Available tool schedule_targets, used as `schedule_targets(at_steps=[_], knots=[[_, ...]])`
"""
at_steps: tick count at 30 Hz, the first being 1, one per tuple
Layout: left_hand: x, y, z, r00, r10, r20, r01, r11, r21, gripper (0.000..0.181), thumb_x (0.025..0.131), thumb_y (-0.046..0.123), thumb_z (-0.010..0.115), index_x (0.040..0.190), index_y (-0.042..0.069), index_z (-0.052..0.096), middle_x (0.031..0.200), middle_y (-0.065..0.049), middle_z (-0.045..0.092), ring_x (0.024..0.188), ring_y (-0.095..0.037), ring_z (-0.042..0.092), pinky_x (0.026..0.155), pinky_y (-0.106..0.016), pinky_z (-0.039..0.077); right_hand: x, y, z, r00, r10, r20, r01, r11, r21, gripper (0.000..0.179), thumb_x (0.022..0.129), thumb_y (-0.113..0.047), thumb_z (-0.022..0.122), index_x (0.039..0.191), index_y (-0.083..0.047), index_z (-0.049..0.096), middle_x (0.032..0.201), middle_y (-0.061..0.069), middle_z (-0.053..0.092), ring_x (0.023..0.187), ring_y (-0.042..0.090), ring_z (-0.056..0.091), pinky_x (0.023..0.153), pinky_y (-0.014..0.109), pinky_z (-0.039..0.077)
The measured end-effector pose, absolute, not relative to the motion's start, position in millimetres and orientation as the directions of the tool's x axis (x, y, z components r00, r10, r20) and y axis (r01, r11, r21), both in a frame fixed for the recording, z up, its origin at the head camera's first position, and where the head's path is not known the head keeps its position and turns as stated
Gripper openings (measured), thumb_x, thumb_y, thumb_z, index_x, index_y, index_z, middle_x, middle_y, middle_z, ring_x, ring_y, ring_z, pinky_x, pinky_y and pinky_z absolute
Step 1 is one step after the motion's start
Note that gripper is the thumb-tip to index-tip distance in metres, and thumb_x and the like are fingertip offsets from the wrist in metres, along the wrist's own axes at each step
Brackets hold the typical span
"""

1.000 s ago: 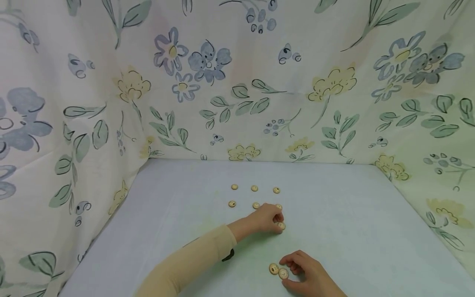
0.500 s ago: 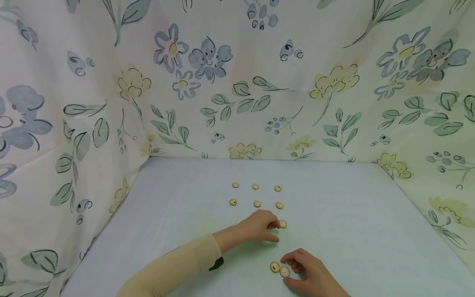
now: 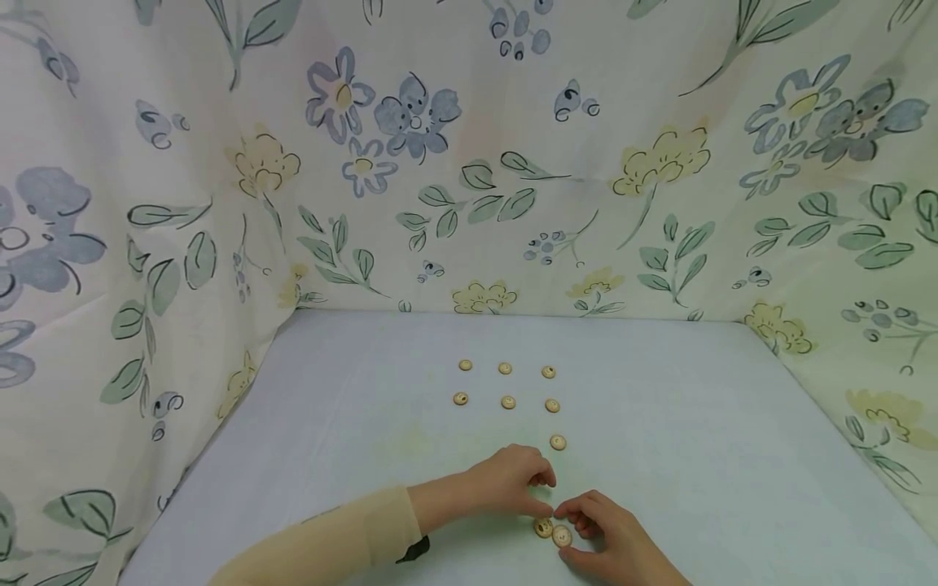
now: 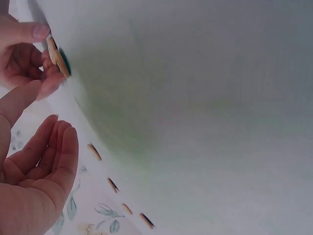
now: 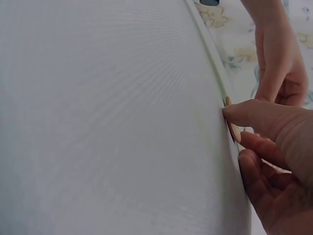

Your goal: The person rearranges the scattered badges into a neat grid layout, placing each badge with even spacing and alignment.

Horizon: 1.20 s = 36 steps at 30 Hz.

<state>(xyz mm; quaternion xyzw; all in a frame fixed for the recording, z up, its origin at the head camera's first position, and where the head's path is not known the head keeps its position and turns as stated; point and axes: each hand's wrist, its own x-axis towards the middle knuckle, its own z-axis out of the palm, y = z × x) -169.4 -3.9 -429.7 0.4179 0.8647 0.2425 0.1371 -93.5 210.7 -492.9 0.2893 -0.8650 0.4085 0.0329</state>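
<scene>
Two round wooden buttons lie side by side near the front of the table: a left button (image 3: pixel 543 528) with dark marks and a paler right button (image 3: pixel 562 535). My right hand (image 3: pixel 611 533) has thumb and fingers at opposite edges of the paler button, pinching it on the table. In the right wrist view, the thumb rests at one end of a wooden disc (image 5: pixel 235 131) and a finger meets the other. My left hand (image 3: pixel 513 480) holds nothing; its thumb tip is just above the dark-marked button. In the left wrist view, its fingers (image 4: pixel 66 156) are parted from the thumb.
Farther back lie two rows of wooden buttons, a back row (image 3: pixel 505 369) and a front row (image 3: pixel 508 402), with a single button (image 3: pixel 558 442) below their right end. Flowered cloth (image 3: pixel 469 203) walls the back and sides of the pale table (image 3: pixel 696 423).
My left hand has let go of the single button below the rows and drawn back toward the front pair, with thumb and fingers parted. The right hand stays in place.
</scene>
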Motion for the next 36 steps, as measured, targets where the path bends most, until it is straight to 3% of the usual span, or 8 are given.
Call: schedule_targets(at_steps=[29,36], knots=[[-144,-10,-443,-0.615,0.785,-0.069,0.657,0.559,0.506,0.026,0.083,0.027,0.079,0.103,0.011,0.071,0.084,0.012,0.057,0.072,0.003,0.045,0.067,-0.011,0.040,-92,210,-492,-0.826,-0.474,0.305,-0.533,0.480,-0.697,0.030,0.083,-0.019,0.079,0.109,-0.020,0.065,0.099,-0.010,0.058,0.082,0.004,0.054,0.069,0.021,0.048],[-140,-9,-445,-0.602,0.797,-0.044,0.699,0.553,0.453,0.023,0.082,0.027,0.079,0.099,0.014,0.071,0.082,0.014,0.055,0.071,0.004,0.044,0.065,-0.009,0.038,-92,210,-492,-0.817,-0.481,0.318,-0.545,0.464,-0.698,0.031,0.083,-0.018,0.079,0.110,-0.019,0.065,0.099,-0.008,0.059,0.081,0.005,0.054,0.069,0.020,0.049]])
